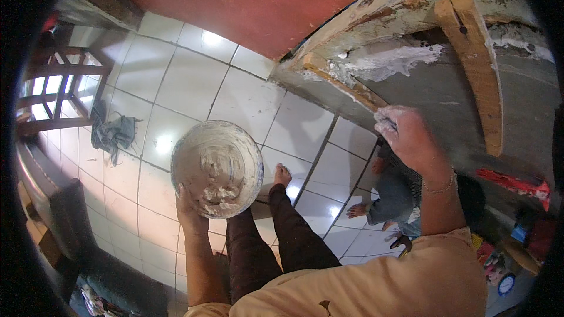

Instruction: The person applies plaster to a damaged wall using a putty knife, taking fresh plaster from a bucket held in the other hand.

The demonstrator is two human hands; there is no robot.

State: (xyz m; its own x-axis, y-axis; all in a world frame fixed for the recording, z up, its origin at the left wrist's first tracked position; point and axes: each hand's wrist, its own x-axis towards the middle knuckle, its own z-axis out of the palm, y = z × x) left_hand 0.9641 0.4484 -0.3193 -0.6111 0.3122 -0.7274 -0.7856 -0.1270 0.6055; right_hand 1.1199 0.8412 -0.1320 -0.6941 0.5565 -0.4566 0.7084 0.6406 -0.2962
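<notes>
A round basin (257, 161) of pale, wet plaster (220, 179) is in front of me, to the left. My left hand (189, 206) grips its near left rim from outside. My right hand (405, 135) is raised by the wall, its fingers bent and coated in white paste. They are at the near end of a narrow wooden bracket (355, 89). Whether they pinch anything small there, I cannot make out. Fresh white plaster (388, 63) is smeared over the grey wall (429, 97) beside that bracket. A wider wooden bracket (474, 64) with a dark hole stands out farther right.
A grey rag (116, 133) lies on the tiled floor (188, 79) near a wooden chair frame (56, 91). Dark seating (117, 282) is at lower left. Another person (393, 199) sits below my right arm. A red object (517, 186) hangs at right, above assorted belongings.
</notes>
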